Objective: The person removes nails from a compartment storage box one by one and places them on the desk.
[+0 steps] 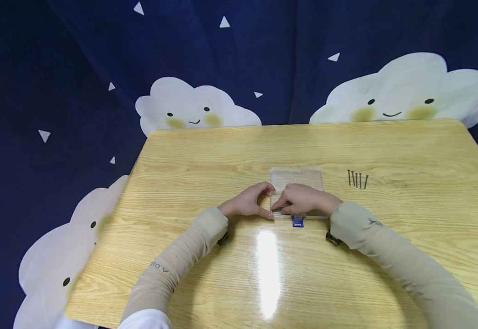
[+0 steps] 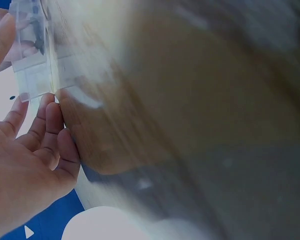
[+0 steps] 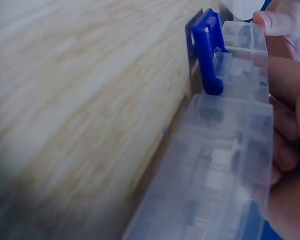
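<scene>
A clear plastic box (image 1: 277, 195) lies on the table with its lid (image 1: 296, 177) folded back and a blue latch (image 1: 298, 222) at its near side. At the box's left end, my left hand (image 1: 250, 199) holds it between the thumb at the near corner and the fingers at the far one. My right hand (image 1: 302, 198) reaches down into the left part of the box, index finger and thumb at some thin dark pieces (image 1: 278, 210). Whether it pinches one I cannot tell. Through the clear wall (image 3: 230, 150) in the right wrist view, the fingers show only dimly.
Several dark screws (image 1: 357, 180) lie in a loose row on the wooden table (image 1: 206, 155), to the right of the box. Behind the table hangs a dark blue cloth (image 1: 263, 55) with white clouds.
</scene>
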Available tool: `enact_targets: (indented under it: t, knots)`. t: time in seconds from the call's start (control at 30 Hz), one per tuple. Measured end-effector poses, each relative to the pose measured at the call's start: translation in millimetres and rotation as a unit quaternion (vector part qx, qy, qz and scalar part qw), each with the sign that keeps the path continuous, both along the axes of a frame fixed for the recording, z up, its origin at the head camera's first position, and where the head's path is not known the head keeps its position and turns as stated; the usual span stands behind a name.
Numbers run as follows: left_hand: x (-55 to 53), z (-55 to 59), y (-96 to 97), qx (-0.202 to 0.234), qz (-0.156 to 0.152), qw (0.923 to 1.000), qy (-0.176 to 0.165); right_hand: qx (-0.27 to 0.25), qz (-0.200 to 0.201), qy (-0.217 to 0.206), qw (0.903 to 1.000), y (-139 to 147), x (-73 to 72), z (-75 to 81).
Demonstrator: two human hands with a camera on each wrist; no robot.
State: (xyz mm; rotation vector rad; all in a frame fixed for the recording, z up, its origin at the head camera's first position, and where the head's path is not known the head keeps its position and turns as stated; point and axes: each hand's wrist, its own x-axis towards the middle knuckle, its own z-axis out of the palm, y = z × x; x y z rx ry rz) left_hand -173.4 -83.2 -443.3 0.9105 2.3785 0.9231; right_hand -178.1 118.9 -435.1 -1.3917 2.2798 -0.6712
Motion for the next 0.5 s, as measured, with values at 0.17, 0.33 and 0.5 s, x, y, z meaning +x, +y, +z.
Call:
enact_targets:
  t: [0.17, 0.33, 0.5]
  knots:
    - [0.3, -1.3, -1.0, 0.011, -0.005, 0.9999, 0.000, -0.008, -0.005, -0.008, 0.9999, -3, -2.0, -2.4]
    - [0.2, -1.7, -2.0, 0.017, -0.004, 0.9999, -0.001, -0.014, -0.016, -0.028, 0.9994, -8, -4.7, -3.1]
    - [-0.2, -2.3, -1.6, 0.023, -0.008, 0.9997, 0.008, 0.004, -0.028, -0.092, 0.9954, -15, -6.8, 1.4]
